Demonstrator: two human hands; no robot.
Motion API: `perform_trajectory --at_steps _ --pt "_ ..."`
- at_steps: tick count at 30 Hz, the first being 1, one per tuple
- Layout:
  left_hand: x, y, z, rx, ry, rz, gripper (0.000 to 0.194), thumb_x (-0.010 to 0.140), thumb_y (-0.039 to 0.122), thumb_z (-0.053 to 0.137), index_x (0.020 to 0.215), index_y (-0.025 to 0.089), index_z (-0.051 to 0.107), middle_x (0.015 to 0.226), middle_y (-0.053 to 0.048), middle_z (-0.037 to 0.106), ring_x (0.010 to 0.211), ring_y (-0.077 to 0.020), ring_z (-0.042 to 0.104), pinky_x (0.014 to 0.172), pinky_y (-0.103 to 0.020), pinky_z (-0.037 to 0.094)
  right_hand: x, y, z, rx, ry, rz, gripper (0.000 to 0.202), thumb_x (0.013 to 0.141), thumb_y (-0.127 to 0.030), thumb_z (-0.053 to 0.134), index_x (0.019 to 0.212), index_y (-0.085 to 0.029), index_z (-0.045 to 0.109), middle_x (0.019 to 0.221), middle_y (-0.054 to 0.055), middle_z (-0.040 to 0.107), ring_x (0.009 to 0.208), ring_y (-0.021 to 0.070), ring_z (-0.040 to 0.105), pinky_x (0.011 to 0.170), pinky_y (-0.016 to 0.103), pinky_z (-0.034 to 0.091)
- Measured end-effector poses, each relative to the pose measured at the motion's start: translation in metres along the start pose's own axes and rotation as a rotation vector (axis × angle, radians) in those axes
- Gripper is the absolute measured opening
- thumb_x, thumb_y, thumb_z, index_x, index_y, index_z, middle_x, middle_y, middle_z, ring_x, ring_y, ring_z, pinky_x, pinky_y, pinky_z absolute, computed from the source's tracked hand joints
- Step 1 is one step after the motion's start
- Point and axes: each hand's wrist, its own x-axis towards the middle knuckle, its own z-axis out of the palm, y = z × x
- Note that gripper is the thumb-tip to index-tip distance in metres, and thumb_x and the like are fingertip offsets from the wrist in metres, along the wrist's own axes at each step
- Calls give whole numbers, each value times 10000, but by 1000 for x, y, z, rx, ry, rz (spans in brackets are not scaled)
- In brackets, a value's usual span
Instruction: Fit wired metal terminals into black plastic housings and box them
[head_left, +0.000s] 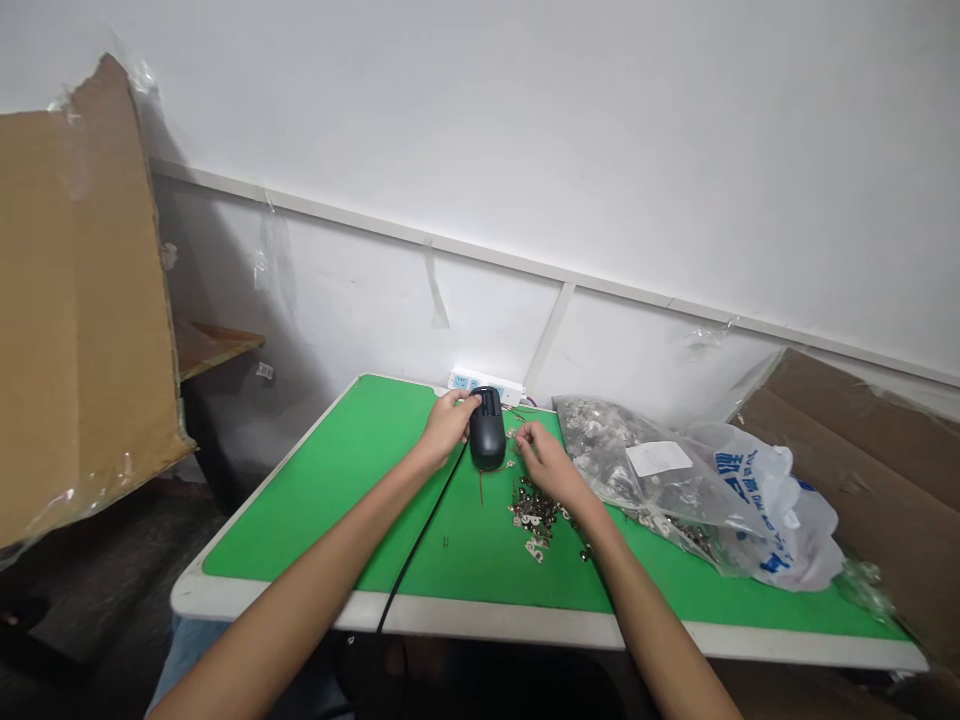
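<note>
Blue characters run across the white plastic bag at the bench's right end, too creased for me to read; the paper slip on the clear plastic bag beside it shows no legible writing from here. The left hand grips the black mouse-shaped device by its upper left side, so it sits between both hands. The right hand is just beyond its right side, fingers curled; I can't tell whether they pinch anything. The clear bag holds greyish contents, hard to identify. Loose small metal parts lie heaped below the right hand.
</note>
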Motion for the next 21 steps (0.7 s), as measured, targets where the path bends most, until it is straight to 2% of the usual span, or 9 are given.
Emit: perform_trajectory --at_steps 3,7,9,12,15,19,21 --pt "0 1 1 -13 12 -40 370 706 410 784 977 183 673 620 9 604 481 -142 501 463 -247 317 1 1 -8 23 54 18 131 991 -381 500 976 -262 553 891 35 658 841 252 617 782 392 481" --pt "4 -1 2 -96 19 -19 370 676 397 765 965 173 708 794 -45 709 631 -172 607 544 -256 434 -1 0 -13 35 -46 67 141 946 -354 591 1047 -265 634 856 28 708 788 246 648 759 390 495" --pt "6 -3 3 -145 22 4 339 652 386 763 907 168 714 831 -50 724 698 -186 632 605 -267 486 -2 -1 -16 20 -75 61 137 952 -359 601 1025 -263 666 915 54 738 855 265 676 815 426 516" --pt "5 -4 5 -179 9 2 277 637 370 747 815 164 695 777 -40 700 682 -184 612 613 -273 492 -3 -1 -26 38 -90 11 162 964 -397 616 945 -272 717 1084 80 759 1066 300 683 1002 514 495" --pt "3 -5 7 -176 21 3 232 635 349 707 780 171 674 734 -28 672 649 -175 582 585 -268 468 -3 7 -43 77 -192 12 142 903 -412 713 861 -287 768 1196 71 747 1220 310 649 1132 564 424" --pt "1 -5 10 -150 65 39 211 659 352 678 788 185 659 704 -11 643 638 -175 565 574 -267 451 -4 16 -62 90 -329 69 125 745 -367 872 820 -291 808 1189 65 760 1248 318 657 1139 574 436" --pt "1 -7 11 -129 75 54 193 673 347 666 779 186 657 690 -8 635 630 -174 559 574 -267 449 -6 17 -69 116 -355 82 143 725 -367 889 825 -294 817 1200 60 763 1256 317 658 1124 559 458"
